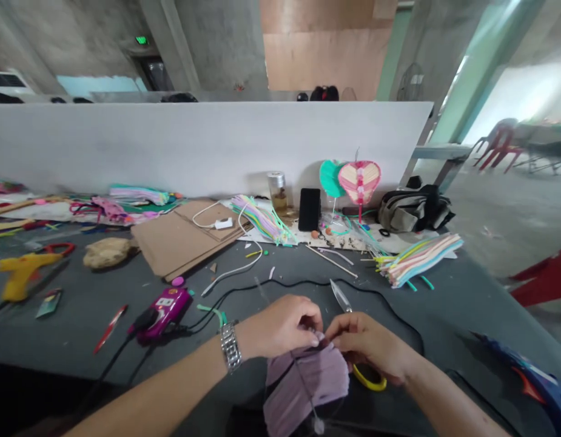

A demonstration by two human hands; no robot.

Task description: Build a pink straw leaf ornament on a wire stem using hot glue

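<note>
Low in the middle of the head view is a mauve, fuzzy craft piece (pixel 307 385) of side-by-side strips that look like pipe cleaners, with a thin dark stem crossing it. My left hand (pixel 280 328), below a silver watch (pixel 230 346), is closed in a pinch on its top edge. My right hand (pixel 369 343) pinches the same edge just to the right, fingertips close to the left ones. The fingers partly hide the spot they grip. Under my right hand lie scissors (pixel 371 380), their yellow handle loop and pointed blade showing on either side of it.
A black cable (pixel 302 281) runs behind my hands to a purple power box (pixel 164 312). To the left lie a yellow glue gun (pixel 20 273) and red pen (pixel 110 328). Cardboard (pixel 171 243), pipe-cleaner bundles (pixel 421 258), a phone (pixel 309 209) and heart-shaped fans (pixel 359 181) stand farther back. Blue-handled pliers (pixel 530 376) are at right.
</note>
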